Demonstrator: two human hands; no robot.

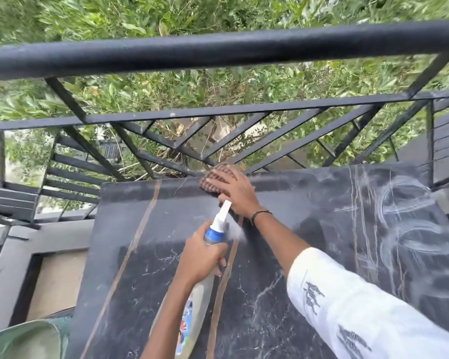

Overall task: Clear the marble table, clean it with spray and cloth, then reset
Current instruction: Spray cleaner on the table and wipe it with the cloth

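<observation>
A black marble table (145,229) with tan and white veins stands against a black metal balcony railing (218,50), with green foliage beyond. Over its middle the left hand (200,257) curls its fingers round the neck of a spray bottle (192,307) of pale liquid, whose white nozzle points toward the far edge, just short of the right wrist. Beyond that nozzle the right hand (233,191) lies flat, fingers spread and pressing a brown ribbed cloth (214,177) at the far edge; white smeared streaks mark the marble further right.

Black marble table (145,255) with smeared streaks, brown cloth (213,177) at far edge, spray bottle (213,237) tilted above
</observation>
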